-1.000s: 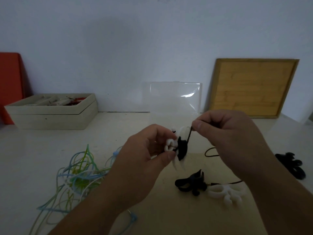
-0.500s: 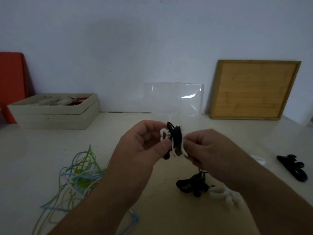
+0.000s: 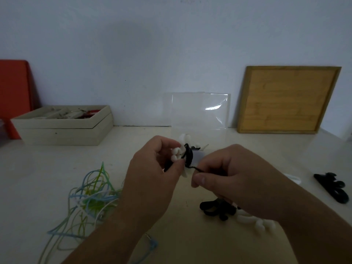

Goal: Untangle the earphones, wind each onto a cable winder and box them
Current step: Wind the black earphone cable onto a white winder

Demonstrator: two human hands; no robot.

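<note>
Since the frame half a second back, the right hand [image 3: 234, 178] has dropped below and to the right of the winder, drawing a short run of thin black earphone cord [image 3: 194, 168] out with it. I read the right fingers [image 3: 202, 180] as pressed together, pinching that cord at its near end. The left hand [image 3: 152, 180] holds the white plastic cable winder [image 3: 178, 155] above the worktop [image 3: 38, 168], its fingers [image 3: 177, 168] curled and clamped on the winder's body. Black turns of cord sit round the winder's middle.

On the worktop, left of the hands, lies a loose tangle of blue and green earphone cables [image 3: 91, 191]. Below the right hand lie a black cable winder [image 3: 213, 207] and, just beside it, a second white winder [image 3: 253, 220], partly hidden by the wrist. Another black winder [image 3: 331, 187] lies well apart at the right. A clear plastic box [image 3: 200, 111] stands behind the hands near the wall. A beige cardboard box [image 3: 62, 128] and a wooden framed board [image 3: 285, 100] flank it.
</note>
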